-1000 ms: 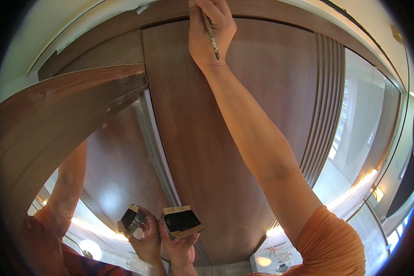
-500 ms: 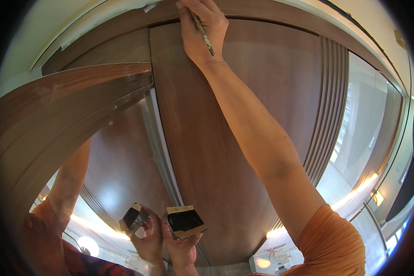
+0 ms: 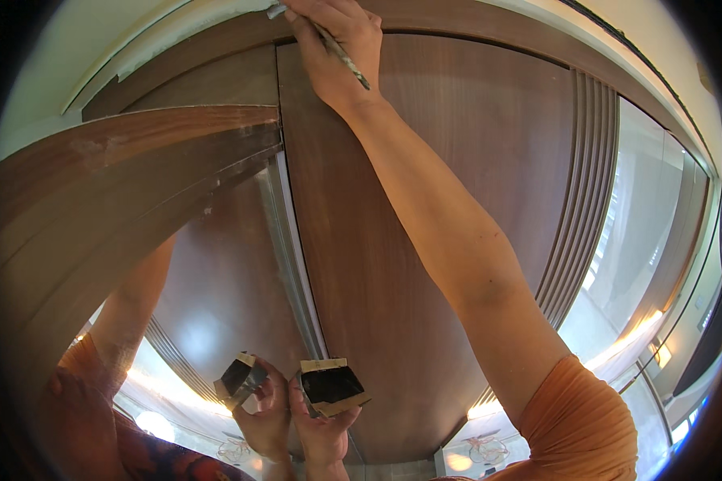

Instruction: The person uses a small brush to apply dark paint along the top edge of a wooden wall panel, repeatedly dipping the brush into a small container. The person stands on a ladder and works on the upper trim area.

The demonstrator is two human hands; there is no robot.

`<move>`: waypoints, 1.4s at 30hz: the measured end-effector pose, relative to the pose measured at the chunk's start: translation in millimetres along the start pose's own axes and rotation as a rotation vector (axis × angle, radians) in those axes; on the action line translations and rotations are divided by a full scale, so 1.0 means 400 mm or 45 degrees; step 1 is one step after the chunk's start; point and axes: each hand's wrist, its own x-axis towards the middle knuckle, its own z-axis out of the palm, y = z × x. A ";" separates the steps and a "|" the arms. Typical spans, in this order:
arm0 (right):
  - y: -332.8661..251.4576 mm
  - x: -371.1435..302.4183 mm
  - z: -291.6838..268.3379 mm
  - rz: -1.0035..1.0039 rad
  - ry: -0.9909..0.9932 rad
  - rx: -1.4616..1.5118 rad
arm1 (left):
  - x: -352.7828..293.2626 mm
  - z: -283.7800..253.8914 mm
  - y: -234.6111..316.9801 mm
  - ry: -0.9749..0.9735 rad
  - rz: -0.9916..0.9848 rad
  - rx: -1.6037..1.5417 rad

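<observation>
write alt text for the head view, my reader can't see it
Up high, the right hand grips a thin, speckled tool at the top of a brown wooden panel, while the left hand, low down, holds a dark-inside container. A glossy surface at left mirrors the container.

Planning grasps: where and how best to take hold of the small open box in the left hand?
I'd grip the small open box by its outer side walls, coming from below. Its dark open side faces the view, so reaching in from there would likely put fingertips inside. The left hand holds it from beneath, with digits on both sides.
</observation>
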 end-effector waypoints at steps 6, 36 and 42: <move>-0.013 -0.005 0.002 0.050 0.115 0.093 | -0.006 -0.010 -0.008 0.010 -0.011 0.002; -0.398 -0.402 -0.448 0.888 -0.356 1.022 | -0.016 -0.073 0.035 0.050 -0.073 -0.004; -0.394 -0.316 -0.511 1.036 -0.889 0.798 | 0.029 0.057 0.072 0.013 -0.063 0.104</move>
